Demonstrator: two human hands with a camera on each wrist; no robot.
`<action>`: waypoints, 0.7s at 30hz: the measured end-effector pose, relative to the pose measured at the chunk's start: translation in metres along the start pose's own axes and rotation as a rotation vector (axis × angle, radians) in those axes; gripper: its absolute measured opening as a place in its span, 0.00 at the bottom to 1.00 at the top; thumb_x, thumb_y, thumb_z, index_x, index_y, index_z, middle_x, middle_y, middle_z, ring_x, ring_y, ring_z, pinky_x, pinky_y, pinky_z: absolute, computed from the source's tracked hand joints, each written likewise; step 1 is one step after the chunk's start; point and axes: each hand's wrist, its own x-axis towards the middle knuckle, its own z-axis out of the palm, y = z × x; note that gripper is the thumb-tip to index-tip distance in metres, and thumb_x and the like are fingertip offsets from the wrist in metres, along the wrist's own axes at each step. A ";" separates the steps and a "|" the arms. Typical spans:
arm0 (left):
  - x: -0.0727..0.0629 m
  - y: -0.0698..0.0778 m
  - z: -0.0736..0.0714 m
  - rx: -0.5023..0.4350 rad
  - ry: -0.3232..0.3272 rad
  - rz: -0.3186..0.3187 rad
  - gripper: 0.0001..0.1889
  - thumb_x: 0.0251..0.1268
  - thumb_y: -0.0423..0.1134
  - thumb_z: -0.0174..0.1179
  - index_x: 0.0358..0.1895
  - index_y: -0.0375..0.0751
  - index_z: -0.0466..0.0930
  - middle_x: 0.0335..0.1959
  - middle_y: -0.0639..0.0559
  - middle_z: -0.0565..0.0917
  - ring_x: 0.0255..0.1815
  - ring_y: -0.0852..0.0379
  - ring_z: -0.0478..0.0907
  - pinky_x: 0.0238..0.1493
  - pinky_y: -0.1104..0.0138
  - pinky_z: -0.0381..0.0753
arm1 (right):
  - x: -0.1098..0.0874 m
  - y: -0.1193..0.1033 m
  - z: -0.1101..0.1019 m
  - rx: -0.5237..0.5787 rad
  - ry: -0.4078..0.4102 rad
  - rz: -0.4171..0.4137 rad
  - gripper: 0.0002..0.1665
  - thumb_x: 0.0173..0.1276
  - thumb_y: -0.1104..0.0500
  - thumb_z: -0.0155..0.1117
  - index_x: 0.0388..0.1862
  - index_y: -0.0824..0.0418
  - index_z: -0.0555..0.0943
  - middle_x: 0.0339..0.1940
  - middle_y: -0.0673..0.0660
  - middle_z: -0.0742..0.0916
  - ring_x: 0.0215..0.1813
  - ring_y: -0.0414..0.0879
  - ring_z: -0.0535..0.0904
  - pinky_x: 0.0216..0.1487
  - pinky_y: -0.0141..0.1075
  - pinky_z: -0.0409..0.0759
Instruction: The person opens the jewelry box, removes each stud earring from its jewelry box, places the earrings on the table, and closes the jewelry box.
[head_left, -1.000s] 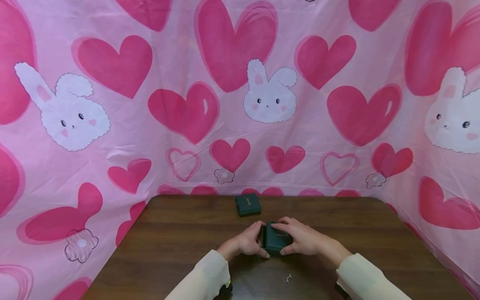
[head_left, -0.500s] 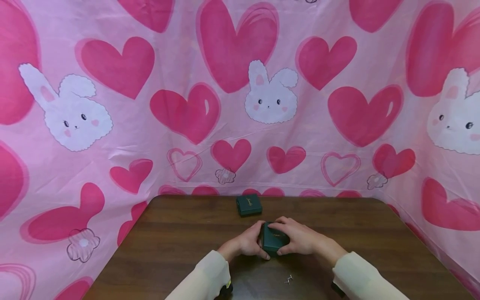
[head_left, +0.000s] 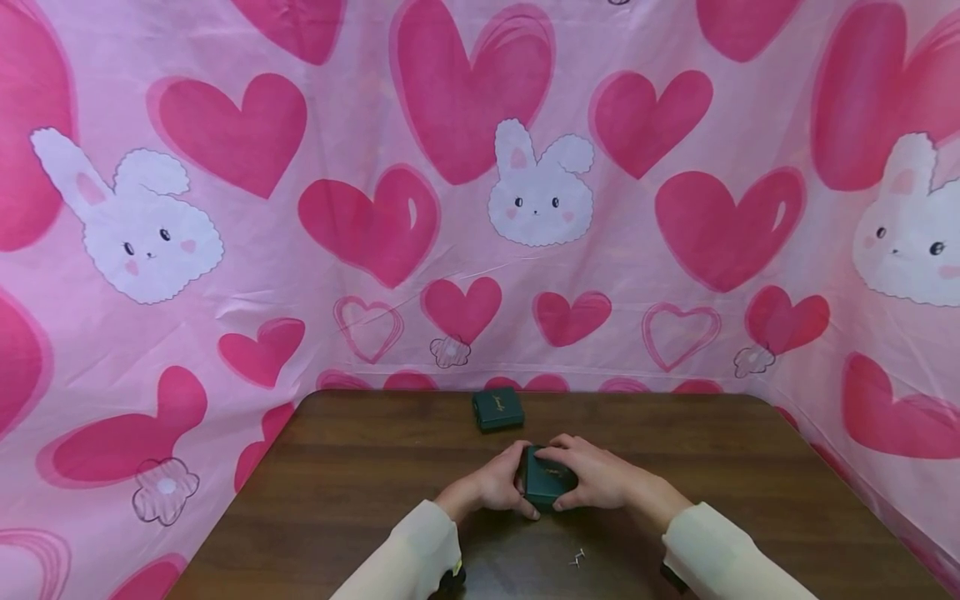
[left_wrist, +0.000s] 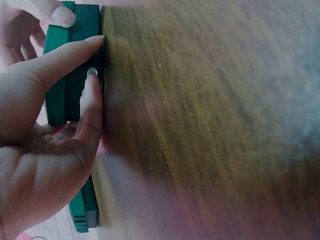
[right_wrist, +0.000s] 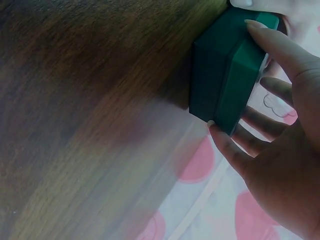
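Note:
A dark green jewelry box (head_left: 546,483) with gold script on its lid sits on the table between both hands. My left hand (head_left: 495,483) grips its left side; in the left wrist view, the thumb and a finger press the darker lower part (left_wrist: 90,22). From the right, my right hand (head_left: 603,477) holds the lid (right_wrist: 242,75), its fingertips at the edges. The lid lies level over the base. In front of the box are small silvery pin-like pieces (head_left: 576,557), too small to identify.
A second dark green box (head_left: 498,409) with gold script stands near the table's back edge. The brown wooden table (head_left: 360,467) is enclosed by pink cloth (head_left: 360,108) printed with hearts and rabbits.
The lid under my right hand has shifted slightly left, and the dark gap at the box's left side has gone. My left hand has stayed in place.

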 end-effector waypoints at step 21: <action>-0.002 0.002 0.001 0.008 0.005 -0.009 0.46 0.47 0.35 0.82 0.69 0.42 0.64 0.53 0.51 0.70 0.43 0.55 0.72 0.51 0.65 0.75 | 0.000 0.006 0.007 -0.007 -0.021 -0.015 0.43 0.59 0.44 0.79 0.71 0.53 0.76 0.60 0.55 0.77 0.57 0.54 0.76 0.58 0.55 0.76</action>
